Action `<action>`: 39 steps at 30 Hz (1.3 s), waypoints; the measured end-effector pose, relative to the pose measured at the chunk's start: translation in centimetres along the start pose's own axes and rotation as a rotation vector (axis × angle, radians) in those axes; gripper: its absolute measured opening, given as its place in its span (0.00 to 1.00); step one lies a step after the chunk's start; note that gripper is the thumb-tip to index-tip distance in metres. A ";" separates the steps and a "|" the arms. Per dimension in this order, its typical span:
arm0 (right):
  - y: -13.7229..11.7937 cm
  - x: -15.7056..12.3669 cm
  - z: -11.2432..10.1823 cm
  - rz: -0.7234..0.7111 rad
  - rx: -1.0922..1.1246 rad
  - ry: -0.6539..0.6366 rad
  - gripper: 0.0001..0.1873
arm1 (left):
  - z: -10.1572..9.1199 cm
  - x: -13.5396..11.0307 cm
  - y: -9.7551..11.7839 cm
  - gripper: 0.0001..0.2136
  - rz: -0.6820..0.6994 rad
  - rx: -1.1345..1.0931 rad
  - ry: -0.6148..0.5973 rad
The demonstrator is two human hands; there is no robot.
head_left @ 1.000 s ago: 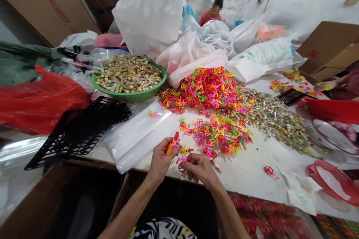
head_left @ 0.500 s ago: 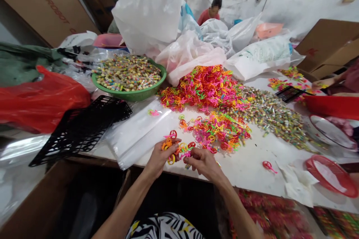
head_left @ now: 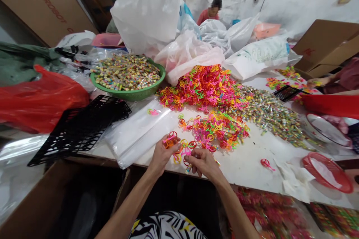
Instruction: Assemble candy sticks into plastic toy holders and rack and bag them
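Observation:
My left hand is shut on a small tangle of orange and pink plastic ring pieces above the white table. My right hand is close beside it, its fingertips pinching a small plastic ring piece. More yellow and red rings hang between my hands. Just beyond them lies a loose heap of neon plastic rings, and a bigger heap rises behind it. Wrapped candies spread to the right.
A green basket of wrapped candies stands at the back left, beside transparent bags and a black plastic grid. A co-worker's hand reaches in at the far right. A red basket sits at the right.
My left hand has gone from an orange piece to a tangle of rings. My hands have stayed close together, and the view has shifted slightly.

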State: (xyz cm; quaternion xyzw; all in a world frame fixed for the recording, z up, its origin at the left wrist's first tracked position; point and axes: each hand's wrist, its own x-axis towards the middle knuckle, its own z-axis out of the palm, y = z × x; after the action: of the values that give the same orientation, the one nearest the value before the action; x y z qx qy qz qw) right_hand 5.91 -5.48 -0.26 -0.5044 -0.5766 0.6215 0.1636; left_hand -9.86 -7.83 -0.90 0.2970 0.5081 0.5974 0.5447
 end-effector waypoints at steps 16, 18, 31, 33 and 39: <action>0.0 -0.1 -0.9 -0.099 0.049 -0.231 0.16 | -0.8 -0.4 0.7 0.13 -0.299 -0.244 -0.086; -0.2 0.0 -1.0 -0.135 -0.008 -0.201 0.14 | -0.8 -0.4 0.8 0.13 -0.313 -0.214 -0.106; -0.4 0.2 -0.2 -0.012 0.033 -0.235 0.14 | -0.1 -0.5 0.2 0.11 -0.153 -0.240 0.034; -0.3 0.4 0.1 0.031 0.078 -0.265 0.13 | 0.0 -0.5 0.2 0.11 -0.124 -0.223 0.036; -0.3 0.9 -0.1 0.100 0.116 -0.358 0.08 | -0.1 -0.7 0.6 0.09 -0.103 -0.135 -0.023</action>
State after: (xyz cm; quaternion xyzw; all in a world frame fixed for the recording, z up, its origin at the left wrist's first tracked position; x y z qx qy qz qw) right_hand 5.48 -4.66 -0.34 -0.4034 -0.5340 0.7409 0.0561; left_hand -10.06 -8.43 -0.24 0.2398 0.4752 0.5980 0.5992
